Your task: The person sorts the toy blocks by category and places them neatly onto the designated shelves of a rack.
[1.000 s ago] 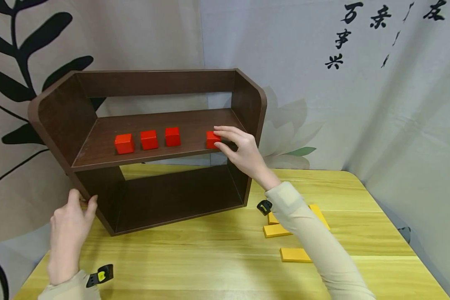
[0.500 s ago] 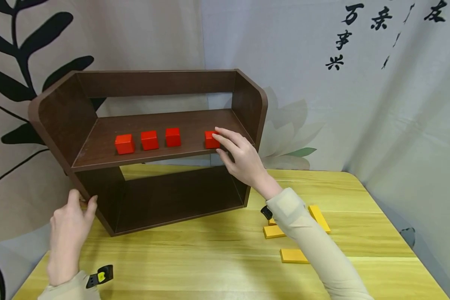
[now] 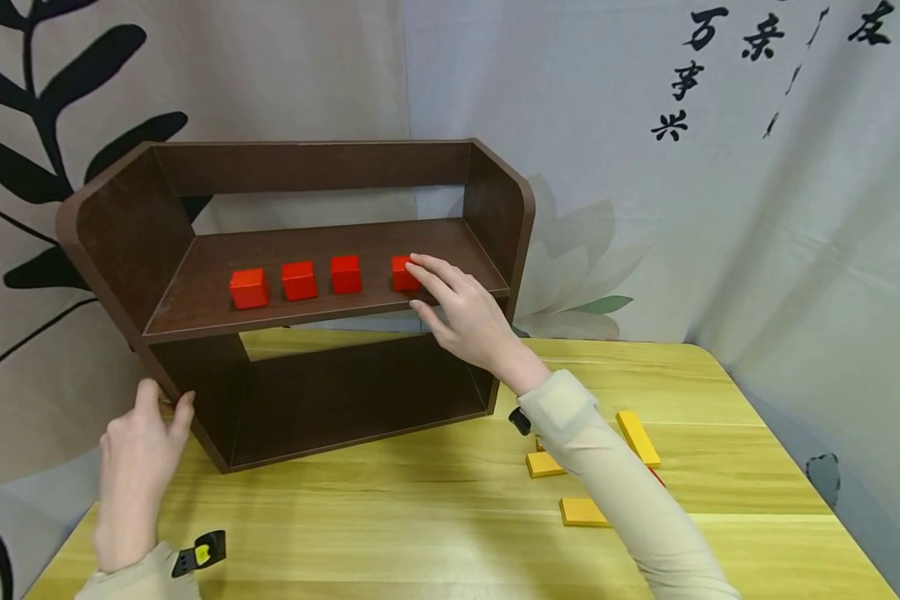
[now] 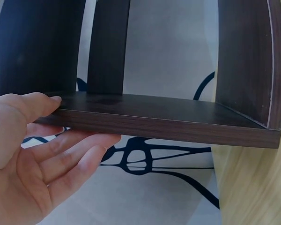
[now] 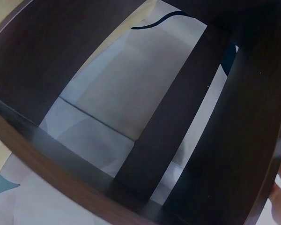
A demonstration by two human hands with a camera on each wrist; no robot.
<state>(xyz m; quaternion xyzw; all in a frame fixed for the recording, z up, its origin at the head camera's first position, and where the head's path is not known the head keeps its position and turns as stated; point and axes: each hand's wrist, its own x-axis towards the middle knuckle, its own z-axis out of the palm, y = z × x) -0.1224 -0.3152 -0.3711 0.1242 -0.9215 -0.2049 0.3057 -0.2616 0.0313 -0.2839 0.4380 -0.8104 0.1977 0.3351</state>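
A dark brown two-tier wooden shelf (image 3: 311, 167) stands at an angle on the table. My left hand (image 3: 138, 458) grips the front edge of its left side panel; the left wrist view shows the thumb on one face of the panel (image 4: 164, 126) and the fingers on the other. Three red cubes (image 3: 300, 281) sit in a row on the upper board. To their right, a fourth red cube (image 3: 401, 273) has my right hand's (image 3: 468, 325) extended fingertips at its right side, the thumb lower at the board's front edge. In the right wrist view only part of that hand shows at the right edge.
Several yellow blocks (image 3: 637, 437) lie on the wooden table (image 3: 435, 517) at the right, partly behind the right sleeve (image 3: 630, 492). A bit of red (image 3: 656, 477) shows beside the sleeve. A printed curtain (image 3: 607, 167) hangs behind the shelf.
The fourth red cube has slid left along the upper board, toward the other three, with my right hand moving alongside. The right thumb has dropped away from the cube. My left hand stays put.
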